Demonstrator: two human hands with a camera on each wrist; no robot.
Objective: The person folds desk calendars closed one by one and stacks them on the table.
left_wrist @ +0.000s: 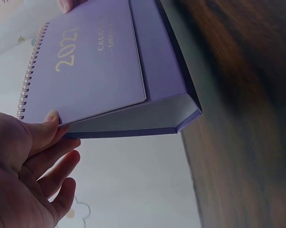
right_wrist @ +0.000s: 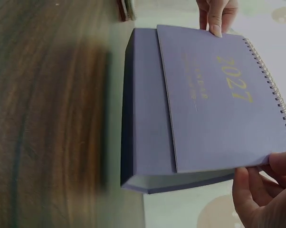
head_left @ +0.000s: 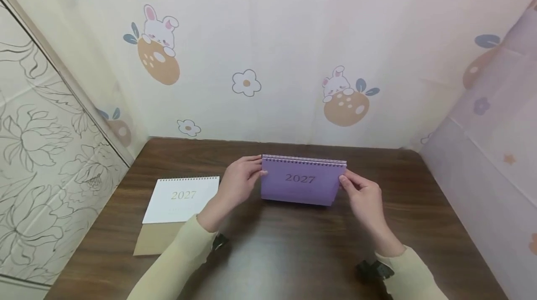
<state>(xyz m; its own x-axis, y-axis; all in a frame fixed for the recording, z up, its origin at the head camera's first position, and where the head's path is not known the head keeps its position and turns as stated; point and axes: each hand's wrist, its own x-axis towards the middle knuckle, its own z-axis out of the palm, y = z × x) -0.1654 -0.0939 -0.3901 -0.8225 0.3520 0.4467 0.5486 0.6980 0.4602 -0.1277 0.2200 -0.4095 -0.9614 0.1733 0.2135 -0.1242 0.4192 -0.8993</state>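
Observation:
Both hands hold a purple desk calendar (head_left: 299, 182) by its two upper side edges. Gold lettering reads 2027 on its cover, and a spiral binding runs along the top. My left hand (head_left: 241, 179) pinches the left edge, thumb on the cover and fingers behind. On the opposite edge, the thumb and fingers of my right hand (head_left: 365, 197) pinch the same way. Its folded stand (right_wrist: 147, 104) shows in the right wrist view, hollow at the side. A white desk calendar (head_left: 182, 200) marked 2027 stands on a tan base (head_left: 157, 238), left of my left forearm.
The dark wooden table (head_left: 293, 248) runs back to a patterned cloth wall (head_left: 272, 104). A floral panel (head_left: 42, 165) borders the left side, and another cloth (head_left: 495, 151) hangs at the right.

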